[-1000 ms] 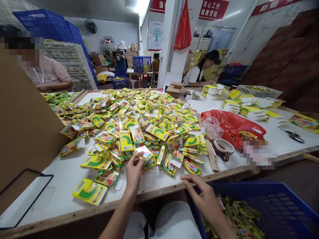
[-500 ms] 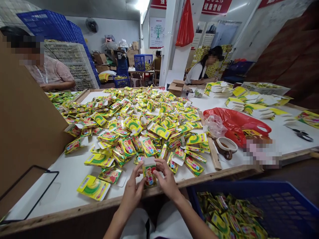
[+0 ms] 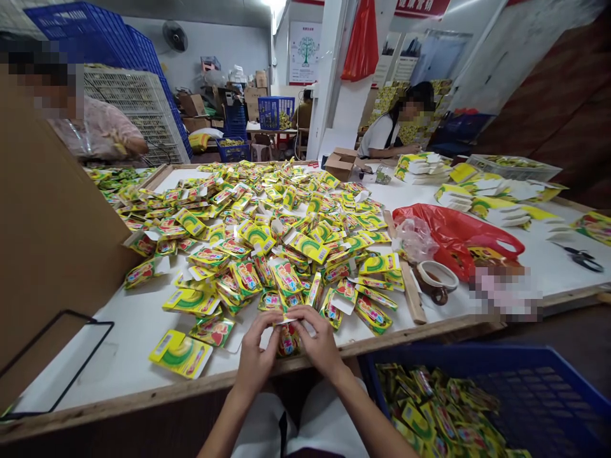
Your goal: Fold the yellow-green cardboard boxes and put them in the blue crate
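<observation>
At the table's front edge, a small yellow and green printed carton (image 3: 288, 341) stands upright between my two hands. My left hand (image 3: 260, 346) grips its left side, fingertips on the white top flap. From the other side my right hand (image 3: 317, 337) is closed on the same carton, its fingers also at the flap. The fingers cover most of the carton's top. Just beyond my hands spreads a large pile of similar cartons (image 3: 258, 238), some with white flaps standing out. One carton (image 3: 180, 353) lies flat to the left of my left hand.
A blue crate (image 3: 534, 381) with many cartons stands low at my right. On the table are a wooden strip (image 3: 413, 296), a brown cup (image 3: 436, 280), a red plastic bag (image 3: 458, 232) and scissors (image 3: 583, 259). A cardboard sheet (image 3: 57, 235) rises at left. Two people sit across.
My fingers have moved onto the carton's top flap, which stood up before and is now bent down under them. The person at left has raised a hand. The view has shifted slightly.
</observation>
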Demonstrator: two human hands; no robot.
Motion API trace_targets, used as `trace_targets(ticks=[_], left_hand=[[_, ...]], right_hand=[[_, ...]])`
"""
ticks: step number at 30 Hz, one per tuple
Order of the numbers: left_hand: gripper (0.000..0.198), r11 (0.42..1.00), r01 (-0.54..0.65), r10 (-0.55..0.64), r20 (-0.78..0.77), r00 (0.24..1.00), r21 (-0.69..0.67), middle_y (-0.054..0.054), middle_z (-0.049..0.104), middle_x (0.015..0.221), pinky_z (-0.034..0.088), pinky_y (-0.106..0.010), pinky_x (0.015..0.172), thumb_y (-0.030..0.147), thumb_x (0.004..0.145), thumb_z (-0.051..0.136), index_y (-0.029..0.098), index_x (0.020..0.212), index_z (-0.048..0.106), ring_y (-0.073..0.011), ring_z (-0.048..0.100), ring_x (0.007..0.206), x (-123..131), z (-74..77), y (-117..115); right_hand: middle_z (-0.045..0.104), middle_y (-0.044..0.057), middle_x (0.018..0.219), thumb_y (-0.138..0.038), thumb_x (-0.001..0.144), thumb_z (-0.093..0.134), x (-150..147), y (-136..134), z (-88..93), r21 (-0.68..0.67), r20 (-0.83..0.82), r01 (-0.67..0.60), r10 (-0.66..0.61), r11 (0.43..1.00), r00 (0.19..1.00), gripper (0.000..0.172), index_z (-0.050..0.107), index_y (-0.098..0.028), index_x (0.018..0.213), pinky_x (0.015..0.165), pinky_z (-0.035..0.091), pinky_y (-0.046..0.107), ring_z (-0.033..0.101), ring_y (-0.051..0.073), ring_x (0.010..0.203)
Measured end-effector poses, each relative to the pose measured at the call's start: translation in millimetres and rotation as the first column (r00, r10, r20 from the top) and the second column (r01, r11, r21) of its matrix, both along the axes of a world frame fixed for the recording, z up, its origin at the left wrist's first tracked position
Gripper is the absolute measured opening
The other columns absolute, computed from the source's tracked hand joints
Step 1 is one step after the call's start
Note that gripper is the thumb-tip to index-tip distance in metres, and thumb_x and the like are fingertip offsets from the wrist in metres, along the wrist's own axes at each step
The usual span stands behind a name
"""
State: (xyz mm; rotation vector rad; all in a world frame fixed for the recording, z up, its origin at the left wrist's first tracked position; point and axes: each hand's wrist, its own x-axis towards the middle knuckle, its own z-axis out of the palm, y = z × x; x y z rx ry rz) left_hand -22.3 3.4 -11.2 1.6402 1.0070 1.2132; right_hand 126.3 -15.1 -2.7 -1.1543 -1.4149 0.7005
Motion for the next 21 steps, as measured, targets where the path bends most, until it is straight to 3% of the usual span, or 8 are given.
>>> trace_targets(ticks=[3, 11, 17, 21], left_hand=[[0.012, 0.999, -0.029, 0.03, -0.034, 0.999, 0.025, -0.008, 0.065, 0.097, 0.047, -0.035, 0.089, 0.026, 0.084, 0.056, 0.018, 0.089, 0.063, -0.0211, 0.06, 0.098, 1, 3.8, -3], [0.017, 0.985, -0.13, 0.13, -0.006, 0.991, -0.115, -0.006, 0.067, 0.09, 0.05, -0.03, 0.079, 0.03, 0.083, 0.056, 0.017, 0.091, 0.063, -0.0185, 0.063, 0.085, 9, 5.1, 3], [0.016, 0.997, -0.066, 0.065, -0.021, 0.998, -0.029, -0.006, 0.066, 0.096, 0.047, -0.034, 0.088, 0.028, 0.084, 0.056, 0.019, 0.089, 0.068, -0.0202, 0.06, 0.096, 2, 4.0, -1], [0.02, 0.998, -0.031, 0.03, -0.025, 0.999, -0.046, -0.008, 0.065, 0.101, 0.048, -0.034, 0.086, 0.029, 0.085, 0.055, 0.02, 0.098, 0.066, -0.0205, 0.06, 0.098, 0, 2.2, -4]], right_hand=[[0.067, 0.007, 0.095, -0.022, 0.085, 0.057, -1, -4, 4.0, 0.03, 0.046, -0.004, 0.003, 1.0, 0.999, 0.012, 0.068, -0.022, 0.09, 0.086, 0.047, 0.035, 0.061, 0.021, 0.096], [0.066, 0.003, 0.081, -0.024, 0.085, 0.055, -1, 5, 5.9, -0.079, 0.09, 0.093, -0.085, 0.993, 0.992, 0.011, 0.064, -0.019, 0.086, 0.072, 0.049, 0.028, 0.062, 0.017, 0.076], [0.068, 0.005, 0.086, -0.023, 0.084, 0.057, -5, 3, -4.4, -0.027, 0.03, 0.03, -0.029, 0.999, 0.999, 0.01, 0.066, -0.02, 0.086, 0.078, 0.049, 0.031, 0.063, 0.019, 0.085], [0.068, 0.005, 0.087, -0.022, 0.085, 0.054, 20, -20, 9.7, 0.016, 0.104, 0.072, -0.073, 0.997, 0.992, 0.014, 0.067, -0.022, 0.086, 0.077, 0.05, 0.033, 0.063, 0.02, 0.086]])
